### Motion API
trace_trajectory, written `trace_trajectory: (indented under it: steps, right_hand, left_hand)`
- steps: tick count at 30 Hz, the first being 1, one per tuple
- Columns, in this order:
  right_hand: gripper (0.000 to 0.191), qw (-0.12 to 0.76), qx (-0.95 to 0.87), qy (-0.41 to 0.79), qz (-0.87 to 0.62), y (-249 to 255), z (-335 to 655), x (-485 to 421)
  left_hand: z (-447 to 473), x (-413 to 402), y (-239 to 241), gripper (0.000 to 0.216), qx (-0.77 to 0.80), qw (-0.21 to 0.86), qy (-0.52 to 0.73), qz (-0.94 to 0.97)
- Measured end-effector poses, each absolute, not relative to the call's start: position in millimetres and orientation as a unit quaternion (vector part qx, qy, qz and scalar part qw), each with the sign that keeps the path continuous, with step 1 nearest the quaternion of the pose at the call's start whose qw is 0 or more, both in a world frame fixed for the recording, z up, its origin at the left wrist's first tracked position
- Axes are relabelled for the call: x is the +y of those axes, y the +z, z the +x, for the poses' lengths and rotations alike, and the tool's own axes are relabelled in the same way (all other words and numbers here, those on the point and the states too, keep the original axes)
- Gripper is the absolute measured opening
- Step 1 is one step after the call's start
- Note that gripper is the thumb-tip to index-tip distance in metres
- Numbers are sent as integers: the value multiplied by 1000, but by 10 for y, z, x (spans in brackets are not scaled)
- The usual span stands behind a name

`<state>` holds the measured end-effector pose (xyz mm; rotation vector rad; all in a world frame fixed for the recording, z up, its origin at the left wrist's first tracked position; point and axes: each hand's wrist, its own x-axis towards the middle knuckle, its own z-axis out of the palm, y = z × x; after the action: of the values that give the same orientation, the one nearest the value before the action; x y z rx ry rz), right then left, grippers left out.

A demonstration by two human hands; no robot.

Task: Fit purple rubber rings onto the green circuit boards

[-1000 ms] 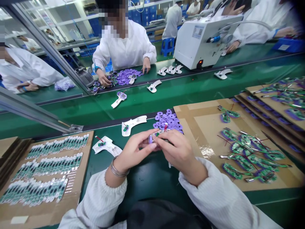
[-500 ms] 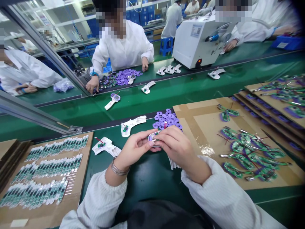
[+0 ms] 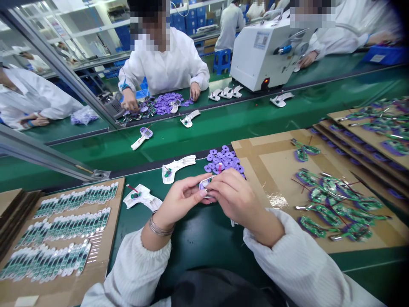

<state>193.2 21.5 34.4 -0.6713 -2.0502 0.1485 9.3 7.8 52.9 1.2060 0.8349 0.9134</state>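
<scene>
My left hand (image 3: 187, 194) is closed on a small purple-and-white part (image 3: 204, 183), holding it between thumb and fingers. Against that same part press the fingertips of my right hand (image 3: 234, 194), which cover much of it. Just beyond my hands lies a pile of purple rings (image 3: 223, 158). To the left rest two white curved housing halves, one (image 3: 179, 167) farther back and one (image 3: 142, 197) nearer, each with a small green circuit board. Another white piece is mostly hidden under my right hand.
Cardboard at the left (image 3: 116, 204) carries rows of green circuit strips (image 3: 76, 226). On the right cardboard (image 3: 265, 170) lie wired circuit boards (image 3: 335, 204). A green conveyor belt (image 3: 223, 115) crosses ahead, bearing housings. Beyond it are a co-worker (image 3: 166, 64) and a white machine (image 3: 255, 55).
The housings on the belt have shifted left. Across the belt, the co-worker's hand has moved in over the parts pile. My hands stay almost in place, with the right fingers slightly shifted.
</scene>
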Motion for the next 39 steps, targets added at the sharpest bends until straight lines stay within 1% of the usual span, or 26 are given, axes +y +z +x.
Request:
trace_trajectory:
  steps: [4,7,12,14,16,19,21,23,25,26,28,30,32,34,35,37,39]
  right_hand:
    - [13,485,-825,49,-287,366,1938,202]
    - [12,506,-804,32,-309,375,1931,190]
    - [12,475,-812,32,-336,407,1942,202]
    - [12,483,-794,48,-365,427,1959,220]
    - [24,499,-759,93,-407,433,1972,239]
    - [45,490,-720,230,-434,396,1962,255]
    - [52,479,-696,336,-417,345,1943,259]
    - [61,475,-663,417,-401,286,1929,267]
    - [65,460,-642,462,-404,240,1937,284]
    - [63,445,-644,471,-408,232,1952,295]
    - [47,417,-670,446,-422,267,2001,324]
    - [31,413,-705,369,-444,387,2051,365]
    - [25,414,-729,273,-471,577,2050,434]
    - [22,379,-767,211,-474,779,1942,564]
    - [20,342,-794,194,-464,860,1841,662]
    - [20,239,-852,169,-435,936,1554,929]
    - [24,127,-888,143,-417,881,1198,1270]
  left_hand:
    - [107,65,544,44,370,657,408,515]
    - [151,41,516,42,378,645,435,501]
    - [221,40,403,35,389,615,486,485]
    - [225,64,373,35,398,603,496,482]
    - [217,93,358,36,415,590,500,480]
    - [182,137,356,37,437,577,504,471]
    - [138,170,361,37,445,571,507,468]
    - [85,206,363,39,454,561,513,465]
    - [41,233,348,42,465,553,527,447]
    - [27,238,327,44,469,557,533,431]
    - [22,227,243,44,481,577,527,398]
    - [40,199,107,39,505,585,504,385]
    - [68,175,-49,33,531,571,488,393]
    - [93,168,-180,28,537,557,482,411]
    - [102,171,-226,26,533,556,479,420]
    - [112,183,-276,24,527,556,471,437]
    - [112,194,-284,25,529,535,453,478]
